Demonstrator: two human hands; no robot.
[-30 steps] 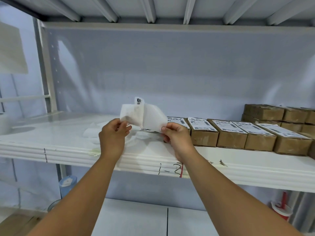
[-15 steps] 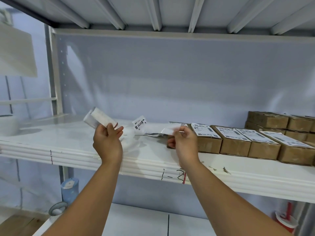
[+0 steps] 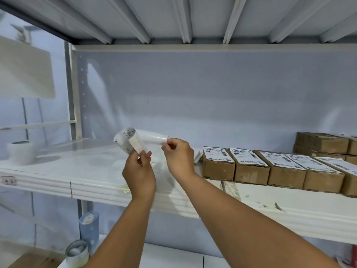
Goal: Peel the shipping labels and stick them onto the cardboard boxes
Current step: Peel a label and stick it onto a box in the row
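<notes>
Shipping label (image 3: 127,134), printed side showing, curls in the air above the left-middle of the shelf (image 3: 58,187), held between both hands and touching nothing else. The left hand (image 3: 140,172) has its grip pinched on a narrow strip at the near edge of the curl. The right hand (image 3: 180,158) has its grip pinched on the right end of a glossy white sheet (image 3: 151,137), probably the backing. The step in hand looks like the peel.

To do it well, the hands should draw apart slowly and keep the sheet taut, so the sticky face does not fold onto itself. The curl is already tight, so that is the main risk. Holding only the corner would keep fingers off the adhesive.

Room to the right is limited. A row of cardboard boxes (image 3: 218,169) stands just right of the right hand, and every top visible there already carries a label. More boxes are stacked (image 3: 321,143) at the far right, where at least one top looks bare. Carrying the label there means passing over the row without letting it brush a box.

To the left the shelf surface stretches to a white roll (image 3: 21,153), well apart from the hands. The shelf's near lip lies under the wrists. The shelf overhead sits high above the hands.
</notes>
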